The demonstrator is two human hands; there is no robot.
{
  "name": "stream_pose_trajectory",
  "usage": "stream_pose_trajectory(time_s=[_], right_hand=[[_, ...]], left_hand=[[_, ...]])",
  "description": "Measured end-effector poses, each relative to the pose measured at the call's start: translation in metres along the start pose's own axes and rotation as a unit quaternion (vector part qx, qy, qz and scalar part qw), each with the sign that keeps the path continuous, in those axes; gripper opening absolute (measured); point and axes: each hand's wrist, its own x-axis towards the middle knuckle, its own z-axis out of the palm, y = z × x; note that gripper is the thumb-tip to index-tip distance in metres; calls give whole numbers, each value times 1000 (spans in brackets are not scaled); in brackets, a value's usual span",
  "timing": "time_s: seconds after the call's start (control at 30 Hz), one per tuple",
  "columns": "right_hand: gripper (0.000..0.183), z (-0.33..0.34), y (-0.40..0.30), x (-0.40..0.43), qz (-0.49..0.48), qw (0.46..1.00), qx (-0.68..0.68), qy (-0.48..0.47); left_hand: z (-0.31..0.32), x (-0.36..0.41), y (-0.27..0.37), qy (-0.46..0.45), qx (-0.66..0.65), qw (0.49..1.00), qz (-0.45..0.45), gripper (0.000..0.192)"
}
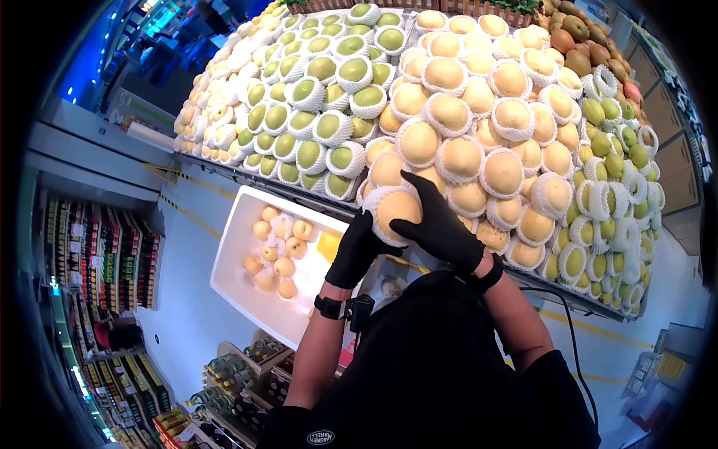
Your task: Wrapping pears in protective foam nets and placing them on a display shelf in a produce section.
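Between my two black-gloved hands is a round pale-yellow pear (397, 212) in a white foam net sleeve. My left hand (359, 247) cups it from the left and below. On its right side, my right hand (437, 219) presses with the thumb at the front and the fingers reaching towards the pile. The pear is at the front edge of a sloped heap of similar yellow pears (502, 173), most in foam nets. Left of my hands stands a white foam box (230, 269) with several loose yellow pears (284, 266) inside, some in nets.
Green netted fruit (308, 154) adjoins the yellow heap on the left, and smaller green fruit (600, 224) on the right. Brown fruit (589, 50) lies at the far right. Bottles (224, 370) on a low stand are behind the box. A black cable (572, 331) hangs at my right.
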Motion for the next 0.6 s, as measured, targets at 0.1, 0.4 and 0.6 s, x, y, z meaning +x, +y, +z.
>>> stream_pose_trajectory(time_s=[0.1,0.4,0.6], right_hand=[[89,1,-15,-2,-41,995,-93,-16],[62,-44,40,-14,125,724,678,-12],[57,-41,90,-24,95,769,629,-63]], left_hand=[[28,-3,6,60,137,989,16,53],[51,10,28,52,269,952,134,50],[86,22,10,-13,431,876,214,74]])
